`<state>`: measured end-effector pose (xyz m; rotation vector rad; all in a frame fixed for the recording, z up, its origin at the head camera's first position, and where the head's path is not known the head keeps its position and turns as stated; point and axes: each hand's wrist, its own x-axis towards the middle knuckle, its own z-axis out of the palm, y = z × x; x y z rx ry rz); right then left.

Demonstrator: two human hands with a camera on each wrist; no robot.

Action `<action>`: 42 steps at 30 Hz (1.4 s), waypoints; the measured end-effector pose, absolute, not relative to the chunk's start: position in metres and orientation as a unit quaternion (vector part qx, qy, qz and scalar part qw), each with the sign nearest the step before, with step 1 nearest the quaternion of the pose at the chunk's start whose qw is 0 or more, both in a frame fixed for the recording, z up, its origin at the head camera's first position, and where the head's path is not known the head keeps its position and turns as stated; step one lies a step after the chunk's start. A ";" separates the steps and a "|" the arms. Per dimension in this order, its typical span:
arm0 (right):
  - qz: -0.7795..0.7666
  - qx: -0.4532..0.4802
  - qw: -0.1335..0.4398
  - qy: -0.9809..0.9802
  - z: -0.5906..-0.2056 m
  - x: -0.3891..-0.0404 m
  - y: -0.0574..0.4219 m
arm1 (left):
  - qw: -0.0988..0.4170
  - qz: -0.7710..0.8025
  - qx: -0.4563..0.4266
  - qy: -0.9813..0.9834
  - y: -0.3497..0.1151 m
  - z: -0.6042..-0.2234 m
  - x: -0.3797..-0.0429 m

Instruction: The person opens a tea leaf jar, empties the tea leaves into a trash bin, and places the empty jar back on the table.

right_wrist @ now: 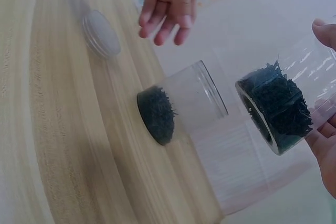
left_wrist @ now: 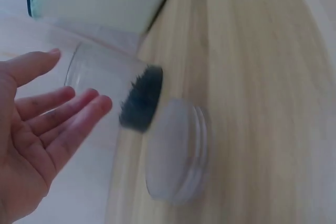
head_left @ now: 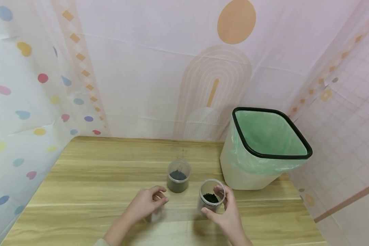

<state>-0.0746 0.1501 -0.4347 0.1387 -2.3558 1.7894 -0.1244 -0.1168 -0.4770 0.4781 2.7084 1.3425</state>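
My right hand (head_left: 226, 215) grips a clear plastic jar (right_wrist: 275, 108) with dark, shredded flakes in its bottom. The held jar is lifted off the table, its mouth without a lid. A second clear jar (head_left: 178, 176), also lidless and partly filled with similar dark flakes, stands on the table between and beyond the hands. My left hand (head_left: 147, 205) hovers empty, its fingers loosely bent and apart from the standing jar. A clear round lid (left_wrist: 176, 153) lies on the table below the left hand; the head view shows it only faintly.
On the right side of the wooden table (head_left: 110, 171) stands a white bin (head_left: 243, 176) with a black rim and a green liner bag. Patterned cloth (head_left: 135, 85) hangs behind the table and along both sides.
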 end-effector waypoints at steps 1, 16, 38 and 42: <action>0.601 0.044 0.089 -0.793 -0.434 -0.075 0.151 | 0.043 0.446 0.157 0.880 -0.113 -0.474 -0.126; 0.589 0.026 0.106 -0.800 -0.432 -0.072 0.162 | -0.011 0.542 0.201 0.816 -0.034 -0.458 -0.133; 0.582 0.024 0.144 -0.800 -0.417 -0.070 0.184 | -0.034 0.554 0.218 0.803 0.010 -0.415 -0.155; 0.572 0.009 0.147 -0.807 -0.418 -0.068 0.192 | -0.031 0.570 0.197 0.797 0.018 -0.403 -0.160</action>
